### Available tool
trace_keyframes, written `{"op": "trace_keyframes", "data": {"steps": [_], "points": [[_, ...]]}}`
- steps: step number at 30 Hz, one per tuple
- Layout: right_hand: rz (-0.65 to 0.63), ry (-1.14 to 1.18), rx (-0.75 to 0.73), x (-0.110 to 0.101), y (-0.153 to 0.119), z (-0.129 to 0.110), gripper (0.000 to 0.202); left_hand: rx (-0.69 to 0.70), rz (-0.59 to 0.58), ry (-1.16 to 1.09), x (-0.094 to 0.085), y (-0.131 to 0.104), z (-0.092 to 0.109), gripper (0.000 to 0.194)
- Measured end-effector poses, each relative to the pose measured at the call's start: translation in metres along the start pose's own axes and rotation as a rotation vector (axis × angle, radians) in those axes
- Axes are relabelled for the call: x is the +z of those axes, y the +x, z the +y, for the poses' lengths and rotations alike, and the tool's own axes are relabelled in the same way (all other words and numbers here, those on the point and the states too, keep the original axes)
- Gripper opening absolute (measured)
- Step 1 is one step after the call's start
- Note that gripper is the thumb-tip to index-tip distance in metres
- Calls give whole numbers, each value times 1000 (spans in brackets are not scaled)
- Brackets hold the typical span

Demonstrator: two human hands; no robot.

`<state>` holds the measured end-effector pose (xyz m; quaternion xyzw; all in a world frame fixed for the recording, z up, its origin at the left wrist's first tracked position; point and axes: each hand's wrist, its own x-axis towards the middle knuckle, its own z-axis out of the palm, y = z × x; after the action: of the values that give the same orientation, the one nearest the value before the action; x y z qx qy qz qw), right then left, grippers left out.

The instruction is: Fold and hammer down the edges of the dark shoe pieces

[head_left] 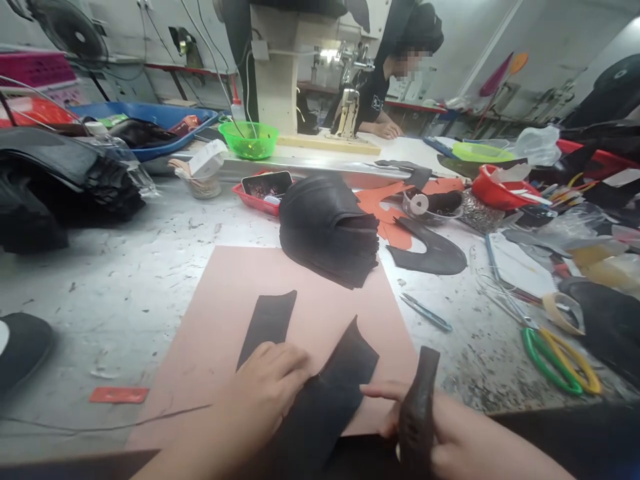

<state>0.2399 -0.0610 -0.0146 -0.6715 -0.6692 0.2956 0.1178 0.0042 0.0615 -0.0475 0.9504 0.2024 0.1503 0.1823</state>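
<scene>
A black leather piece (345,373) lies over the pink board (200,320), one pointed end toward the middle. Another black strip end (270,320) shows further left; whether both belong to one piece is hidden under my hand. My left hand (273,380) is closed at the leather's left edge, fingers curled down onto it. In my right hand (440,427) is a dark hammer (420,407), its head upright. The right index finger stretches out to the leather's right edge.
Stacked black leather pieces (330,227) sit at the board's far edge. To the right lie thread snips (425,312), a curved black piece (435,250) and green-and-yellow scissors (560,360). A red packet (119,395) lies left. A co-worker (385,100) sits behind the sewing machine (350,100).
</scene>
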Motion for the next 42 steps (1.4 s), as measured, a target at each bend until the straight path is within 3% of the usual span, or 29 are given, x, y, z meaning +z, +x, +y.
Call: {"op": "trace_keyframes", "data": {"steps": [3, 6, 9, 12, 15, 18, 22, 25, 30, 42], "points": [[-112, 369, 43, 13, 3, 0, 64, 18, 63, -1, 7, -4, -1, 30], [-37, 426, 38, 10, 16, -7, 57, -80, 61, 85, 8, -1, -1, 27], [84, 328, -12, -3, 30, -19, 44, -185, 118, 185, 10, 7, 0, 23], [159, 63, -36, -15, 46, -33, 32, -212, 131, 186, 15, 12, 3, 19], [110, -363, -51, -18, 70, -41, 23, -229, 125, 159, 16, 13, 3, 19], [-2, -560, -84, -14, 91, -43, 16, -203, 103, 94, 13, 10, -1, 17], [-21, -608, -127, -15, 103, -45, 16, -134, 121, 15, 11, 6, -5, 24], [19, -553, -182, -20, 105, -51, 18, -99, 174, 64, 15, 2, -4, 25], [-34, -561, -196, -22, 111, -59, 16, -57, 186, 138, 17, 1, -1, 27], [59, -515, -234, -17, 106, -57, 13, -80, 136, 109, 13, 1, -2, 27]]}}
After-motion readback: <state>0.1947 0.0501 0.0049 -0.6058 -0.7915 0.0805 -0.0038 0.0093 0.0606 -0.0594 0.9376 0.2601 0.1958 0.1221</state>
